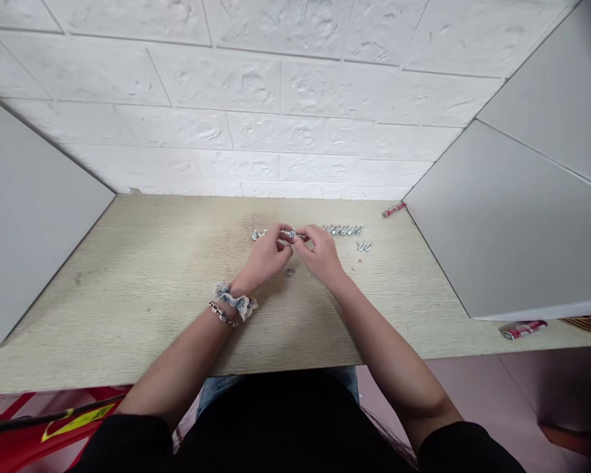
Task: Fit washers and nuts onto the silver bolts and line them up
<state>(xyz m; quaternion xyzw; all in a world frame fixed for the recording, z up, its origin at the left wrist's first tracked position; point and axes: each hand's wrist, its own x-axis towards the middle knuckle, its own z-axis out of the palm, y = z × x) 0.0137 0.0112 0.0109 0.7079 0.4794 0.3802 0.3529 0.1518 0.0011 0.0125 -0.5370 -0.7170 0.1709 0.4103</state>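
Observation:
Over the wooden tabletop, my left hand (pixel 268 253) and my right hand (pixel 322 255) meet, their fingertips pinching a small silvery bolt (pixel 292 234) between them. What looks like a washer or nut sits on the bolt, though fingers cover part of it. Just below the hands a loose metal washer (pixel 289 271) lies flat. Beyond my right hand runs a row of several similar bolts (pixel 345 230). More small bolts or nuts (pixel 255 234) show past my left hand, partly hidden by it.
A few loose screws (pixel 364 247) lie to the right. One red battery-like cylinder (pixel 393 209) rests near the back right corner, another (pixel 523 329) by the front edge. Grey panels (pixel 34 223) flank the tabletop (pixel 142 282); a white brick wall (pixel 251 85) closes the back.

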